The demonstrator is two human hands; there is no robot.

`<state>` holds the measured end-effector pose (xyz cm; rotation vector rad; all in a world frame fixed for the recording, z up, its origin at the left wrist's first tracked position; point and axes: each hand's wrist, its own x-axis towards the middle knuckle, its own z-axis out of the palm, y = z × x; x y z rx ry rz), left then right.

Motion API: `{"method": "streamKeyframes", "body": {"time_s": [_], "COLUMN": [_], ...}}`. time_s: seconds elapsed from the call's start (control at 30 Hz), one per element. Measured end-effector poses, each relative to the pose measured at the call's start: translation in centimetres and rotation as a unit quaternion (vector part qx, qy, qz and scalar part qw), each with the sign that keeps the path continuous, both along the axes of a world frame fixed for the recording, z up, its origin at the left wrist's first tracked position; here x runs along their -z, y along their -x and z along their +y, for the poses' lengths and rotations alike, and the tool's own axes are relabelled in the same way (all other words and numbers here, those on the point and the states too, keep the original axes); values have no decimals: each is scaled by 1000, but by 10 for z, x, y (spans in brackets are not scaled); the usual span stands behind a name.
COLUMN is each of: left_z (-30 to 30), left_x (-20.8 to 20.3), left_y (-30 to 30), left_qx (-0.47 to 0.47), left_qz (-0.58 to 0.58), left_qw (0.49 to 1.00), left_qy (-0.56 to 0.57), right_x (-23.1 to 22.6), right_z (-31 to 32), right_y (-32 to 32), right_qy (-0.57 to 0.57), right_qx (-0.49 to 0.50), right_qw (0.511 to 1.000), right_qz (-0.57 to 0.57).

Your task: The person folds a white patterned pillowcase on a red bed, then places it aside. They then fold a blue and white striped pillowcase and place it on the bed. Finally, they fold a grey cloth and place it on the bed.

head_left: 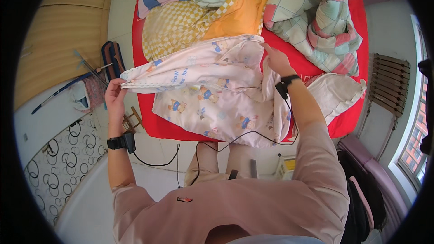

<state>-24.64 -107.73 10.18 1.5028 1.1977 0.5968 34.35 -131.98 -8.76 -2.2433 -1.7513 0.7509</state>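
A pale pink cloth cover with small cartoon animals in blue is stretched between my two hands over the near part of the bed. My left hand pinches its far-left corner, beyond the bed's left edge. At the upper right, my right hand is closed on the cover's other upper corner; its fingertips are partly hidden by the cloth. The upper edge is raised and folded over between the hands, while the lower part lies spread and hangs over the bed's front edge. Each wrist wears a black strap with a small device, and a black cable runs between them.
The bed has a red sheet. Farther back lie a yellow checked and orange quilt and a plaid quilt. A folded wooden slatted piece leans at the right wall. Wooden wardrobe doors stand left, near a small wooden stool.
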Motion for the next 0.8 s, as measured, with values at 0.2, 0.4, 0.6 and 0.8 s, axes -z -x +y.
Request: {"method": "streamKeyframes", "body": {"time_s": [0.2,0.4,0.6,0.8], "left_z": [-26,-54,-57,-40], "left_x": [-30,-91,-200,-325], "left_y": [2,9,16,52], "left_qx": [14,25,-18,-54], "left_qz": [68,127,114,52], "left_qw": [997,980,966,941], "left_qy": [-25,-150,-233,-330], "right_x": [47,-3,-204,-495], "right_z": [52,-3,-83,-128], "right_y": [2,-27,-85,-129], "right_qy": [112,257,4,-247], "right_qx": [-47,3,22,11], "right_qw": [992,961,995,945], "right_qz": [-37,-100,-93,-214]}}
